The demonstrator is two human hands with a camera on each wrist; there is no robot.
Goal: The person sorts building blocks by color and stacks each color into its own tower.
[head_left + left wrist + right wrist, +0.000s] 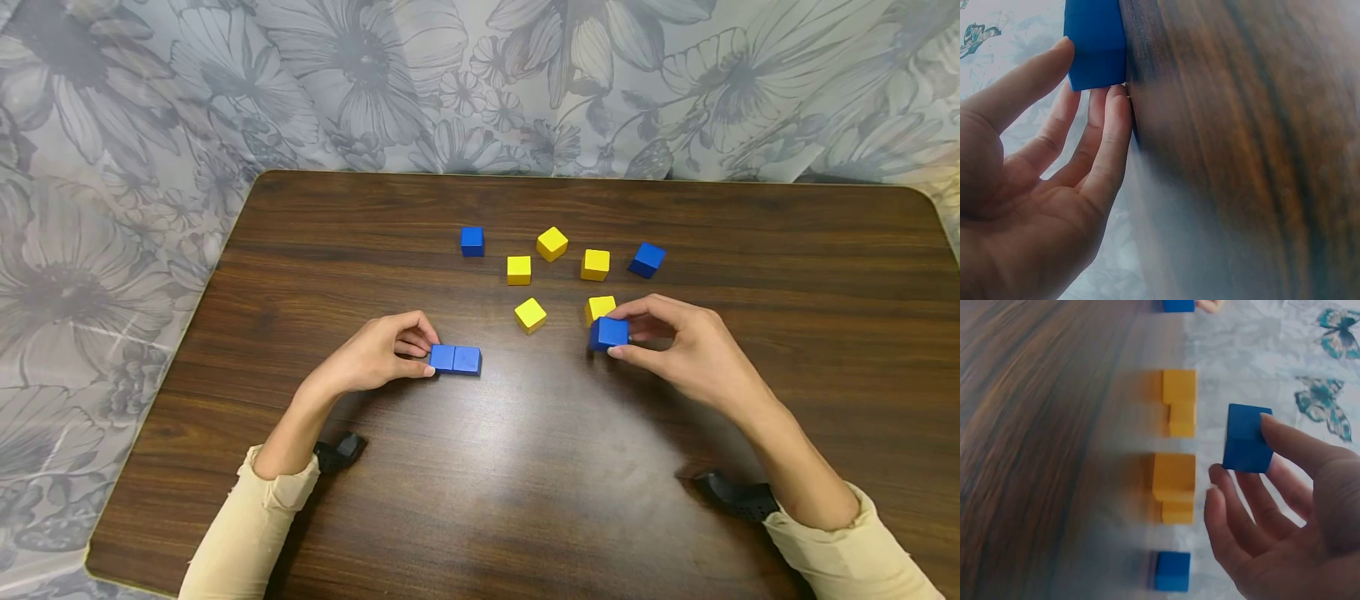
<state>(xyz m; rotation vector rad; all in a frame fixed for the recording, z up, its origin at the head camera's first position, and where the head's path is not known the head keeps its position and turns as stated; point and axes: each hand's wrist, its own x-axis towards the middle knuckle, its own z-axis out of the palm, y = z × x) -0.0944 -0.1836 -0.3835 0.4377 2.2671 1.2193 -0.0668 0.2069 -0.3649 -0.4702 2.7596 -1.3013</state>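
Two blue cubes stand side by side and touching on the table. My left hand [375,354] pinches the left blue cube [442,357] between thumb and fingers; the right cube of the pair [468,361] is against it. In the left wrist view the thumb lies along one face of a blue cube [1095,56]. My right hand [690,346] pinches another blue cube [612,332] by its side. The right wrist view has that held cube [1248,439] raised off the table. It partly hides a yellow cube [601,307] in the head view.
Beyond the hands several yellow cubes lie scattered, among them one near the middle [531,315]. A blue cube [472,241] stands at the back left and another [647,260] at the back right. The dark wooden table [480,500] ends at a floral curtain [360,83].
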